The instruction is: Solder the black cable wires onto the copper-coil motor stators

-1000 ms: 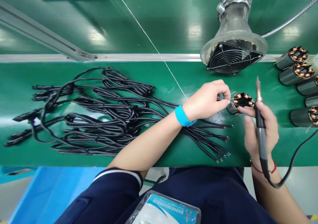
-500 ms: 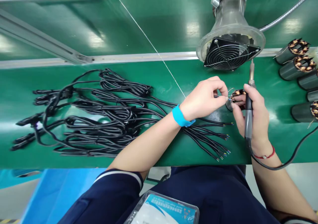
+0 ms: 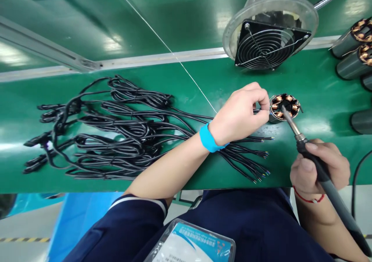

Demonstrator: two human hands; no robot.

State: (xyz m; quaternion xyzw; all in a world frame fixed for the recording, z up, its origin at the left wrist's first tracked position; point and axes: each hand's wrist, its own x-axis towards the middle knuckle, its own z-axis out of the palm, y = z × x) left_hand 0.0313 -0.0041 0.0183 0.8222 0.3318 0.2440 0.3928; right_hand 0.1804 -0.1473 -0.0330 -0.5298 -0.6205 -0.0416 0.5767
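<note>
My right hand (image 3: 319, 167) is closed around the grip of a soldering iron (image 3: 314, 157). The iron's tip points down over a motor stator (image 3: 294, 106) with copper windings, which stands upright on the green bench; whether it touches a winding is unclear. Just left of the stator, my left hand (image 3: 245, 107) pinches the end of a black cable (image 3: 255, 110), with thin wires at the stator's rim. A thin silvery strand, like solder wire (image 3: 193, 80), runs down from the upper left and vanishes behind this hand. The exact fingertip contact is hidden.
Several coiled black cables (image 3: 116, 149) lie at left, their stripped ends (image 3: 263, 173) pointing right under my left forearm. A fume extraction hood (image 3: 228, 29) with a fan grille (image 3: 264, 53) hangs above the stator. More stators (image 3: 350, 66) lie at right.
My right hand has moved away from the stator, down and right, and the soldering iron has swung from upright to pointing into the stator. My left hand stays beside it.
</note>
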